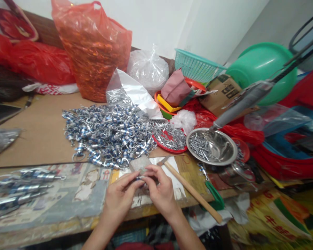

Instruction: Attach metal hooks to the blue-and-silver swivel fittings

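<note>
two hands pinch a small metal fitting at a cluttered workbench

seen from above, a person's left hand (119, 198) and right hand (160, 192) meet at the near edge of a worktable (36, 132). both are closed narrowly, fingertips pinched together on one small blue-and-silver metal fitting (141, 178), which is mostly hidden between them; its exact shape cannot be made out. it is held just above a small grey block (140, 162) on the table.

the piece looks hard, stiff and light, with smooth metal that is probably a little slippery, so a firm fingertip pinch at both ends seems the sensible hold. it does not appear fragile.

just beyond the hands lies a large heap of similar fittings (106, 133) with ring ends. to its right are a red plate of small metal parts (169, 138) and a steel bowl of pins (211, 146). a wooden-handled hammer (191, 191) rests just beside the right hand. an orange plastic bag (92, 48) stands at the back, and finished strings of fittings (23, 189) lie at far left.
</note>
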Motion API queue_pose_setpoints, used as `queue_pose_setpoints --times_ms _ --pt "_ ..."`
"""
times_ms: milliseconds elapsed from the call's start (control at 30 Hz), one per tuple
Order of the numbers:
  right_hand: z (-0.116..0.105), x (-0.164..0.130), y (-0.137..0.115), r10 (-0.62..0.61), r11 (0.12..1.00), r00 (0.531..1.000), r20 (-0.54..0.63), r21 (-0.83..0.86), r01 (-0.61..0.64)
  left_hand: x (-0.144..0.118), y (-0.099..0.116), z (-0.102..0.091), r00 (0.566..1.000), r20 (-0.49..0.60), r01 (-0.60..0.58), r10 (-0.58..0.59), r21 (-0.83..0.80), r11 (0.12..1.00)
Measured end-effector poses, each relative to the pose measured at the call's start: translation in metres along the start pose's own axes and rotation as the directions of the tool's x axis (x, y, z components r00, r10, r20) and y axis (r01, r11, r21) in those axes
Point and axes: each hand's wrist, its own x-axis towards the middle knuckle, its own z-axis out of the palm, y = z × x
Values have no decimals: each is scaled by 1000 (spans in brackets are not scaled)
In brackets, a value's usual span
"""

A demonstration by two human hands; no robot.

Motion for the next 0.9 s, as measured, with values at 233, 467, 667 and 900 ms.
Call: queue_pose_setpoints --times_ms 233,467,667,900 --pt "0 -1 -3 -15 999 1000 1 45 15 -3 3 -2 999 9 -52 52 9 999" --pt "-5 -7 -4 -67 995 998 16 80 66 -1 7 -5 999 39 36 -37 36 999" --pt "-15 -16 1 -405 899 913 56 -159 409 1 13 -10 989 78 133 -129 -46 990" --pt "-24 -11 1 -462 878 883 84 -97 469 3 21 -20 976 207 -90 70 86 992"
